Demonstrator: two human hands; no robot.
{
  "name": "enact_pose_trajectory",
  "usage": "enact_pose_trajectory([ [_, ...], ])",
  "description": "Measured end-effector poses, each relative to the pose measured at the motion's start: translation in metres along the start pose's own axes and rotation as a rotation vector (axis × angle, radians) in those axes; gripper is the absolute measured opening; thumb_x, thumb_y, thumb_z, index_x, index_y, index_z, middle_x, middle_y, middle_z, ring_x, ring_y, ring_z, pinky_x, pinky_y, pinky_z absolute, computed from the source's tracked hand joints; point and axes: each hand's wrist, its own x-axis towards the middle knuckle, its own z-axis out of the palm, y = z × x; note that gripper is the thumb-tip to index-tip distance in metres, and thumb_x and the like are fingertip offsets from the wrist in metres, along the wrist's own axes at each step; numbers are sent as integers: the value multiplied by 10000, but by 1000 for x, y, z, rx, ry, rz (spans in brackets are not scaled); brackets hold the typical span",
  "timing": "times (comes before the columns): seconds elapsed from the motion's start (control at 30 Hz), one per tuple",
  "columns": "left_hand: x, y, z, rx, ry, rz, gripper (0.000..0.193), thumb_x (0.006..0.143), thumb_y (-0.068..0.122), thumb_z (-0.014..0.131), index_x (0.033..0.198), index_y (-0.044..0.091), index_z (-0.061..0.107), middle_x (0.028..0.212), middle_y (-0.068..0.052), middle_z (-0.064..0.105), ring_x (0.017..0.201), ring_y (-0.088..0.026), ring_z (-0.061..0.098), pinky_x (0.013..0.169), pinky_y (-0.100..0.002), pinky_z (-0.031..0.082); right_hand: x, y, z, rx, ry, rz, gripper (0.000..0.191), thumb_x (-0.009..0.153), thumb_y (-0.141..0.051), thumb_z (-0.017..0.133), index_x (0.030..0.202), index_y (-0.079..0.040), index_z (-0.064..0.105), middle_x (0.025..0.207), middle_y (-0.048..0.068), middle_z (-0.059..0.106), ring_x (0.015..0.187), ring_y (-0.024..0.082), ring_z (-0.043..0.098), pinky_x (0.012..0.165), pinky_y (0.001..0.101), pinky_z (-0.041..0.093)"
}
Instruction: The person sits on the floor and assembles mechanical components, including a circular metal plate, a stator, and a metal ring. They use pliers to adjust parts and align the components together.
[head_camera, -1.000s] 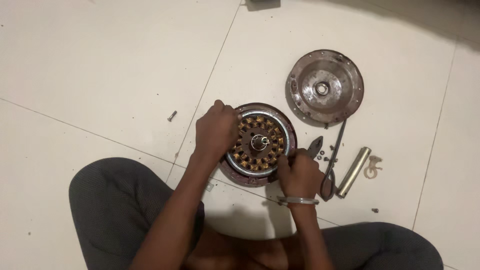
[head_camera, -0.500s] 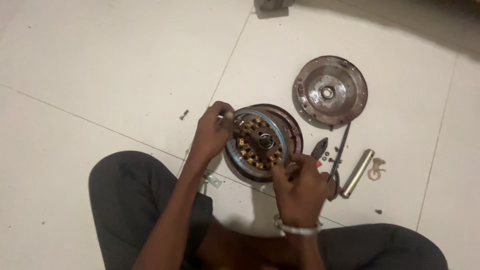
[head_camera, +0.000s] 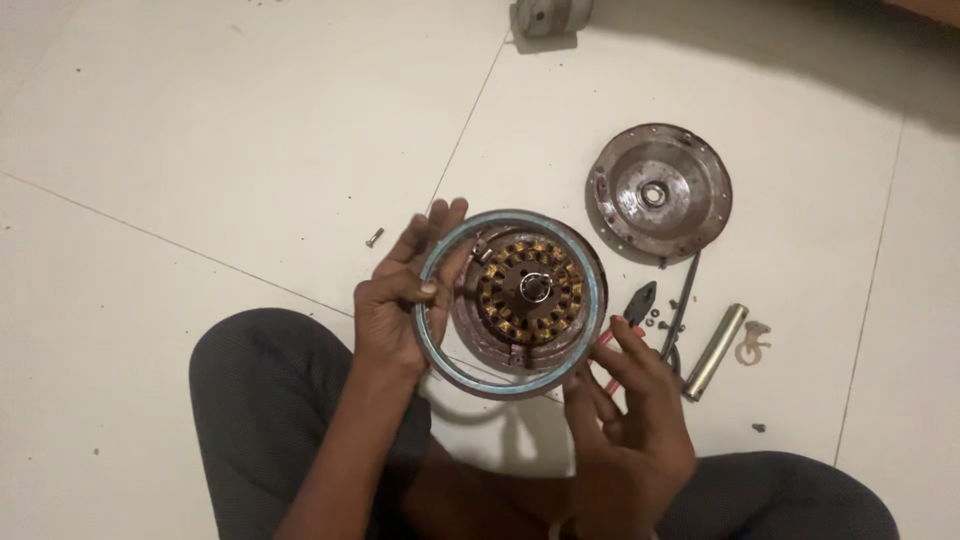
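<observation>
A round motor body (head_camera: 528, 292) with copper windings and a centre shaft lies on the floor in front of me. Around it hangs a thin blue-grey metal ring (head_camera: 512, 386), lifted slightly off the body. My left hand (head_camera: 400, 300) grips the ring's left edge, thumb inside and fingers outside. At the ring's lower right edge my right hand (head_camera: 625, 400) supports it with its fingertips.
A round metal cover plate (head_camera: 660, 192) lies at upper right. Pliers with red handles (head_camera: 632, 305), a dark tool (head_camera: 684, 298), a metal tube (head_camera: 716, 350) and a small bracket (head_camera: 750, 342) lie at right. A loose screw (head_camera: 374, 237) sits left. My knees frame the bottom.
The ring has come up off the motor body, held by both hands. My left hand moved from the body's top to the ring's left edge; the view shifted closer.
</observation>
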Motion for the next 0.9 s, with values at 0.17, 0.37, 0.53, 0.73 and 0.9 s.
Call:
enact_pose_trajectory([
  [0.17,5,-3,5,62,-55,5,677,575,-182,382,1228,-123,550,1450,-232,511,1548,-348,372,1206,-478,298,17,5,-7,512,31,650,434,837,-76,722,1254,29,658,1239,171,756,1109,227,772,969,367,618],
  [0.37,23,-18,1,266,-109,-12,761,592,-163,350,1338,-191,498,1496,-329,463,1508,-379,397,1203,-425,354,50,27,0,148,-95,547,439,775,-68,809,1192,44,729,1003,161,801,901,205,758,799,313,601],
  [0.53,47,-26,-5,479,-126,-33,621,742,-178,426,1361,-170,472,1493,-367,444,1485,-390,419,1178,-420,391,66,43,4,103,-140,546,354,832,-84,772,1157,53,755,916,184,799,778,208,757,621,317,533],
  [0.73,62,-30,-8,1680,-226,15,403,996,47,541,1392,-32,550,1295,-217,692,1222,-274,659,1042,-360,497,76,68,7,33,-159,481,312,848,-70,740,1136,50,755,857,158,787,735,192,758,663,275,611],
  [0.9,80,-11,-1,1966,-388,-174,428,908,98,608,1330,27,599,1060,-183,740,879,-260,745,810,-404,591,80,97,9,71,-173,470,285,845,-54,738,1104,60,767,867,150,780,738,184,739,695,267,609],
])
